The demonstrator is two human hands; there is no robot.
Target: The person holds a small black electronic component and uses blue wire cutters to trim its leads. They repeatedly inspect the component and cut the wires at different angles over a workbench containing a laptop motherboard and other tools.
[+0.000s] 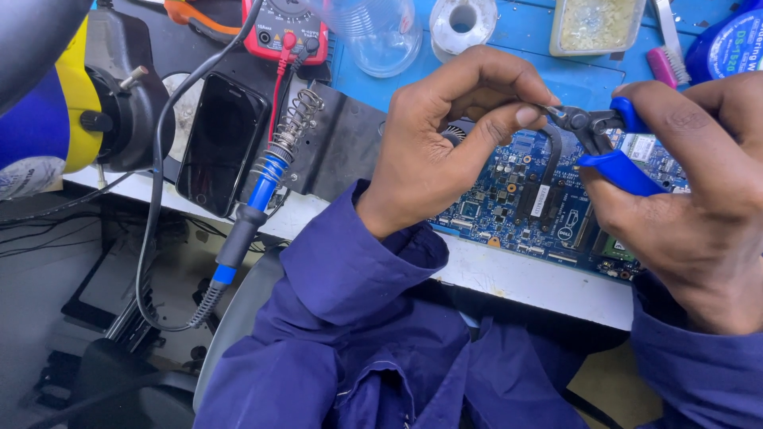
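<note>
Flanking circuit board (524, 199): soldering iron (254, 199), phone (218, 143)

A black phone (221, 143) lies on the table's left part, its dark rectangular screen blank; a red multimeter (286, 30) sits behind it. A blue round container (727, 44) with a white label stands at the far right; small white rectangular stickers (540, 200) sit on the blue circuit board (509, 191).

The cutters (598, 135) pair dull dark metal tips with glossy blue plastic grips, the circuit board (517, 199) looks matt blue (shiny solder specks), the sleeves (350, 270) soft woven cloth.
</note>
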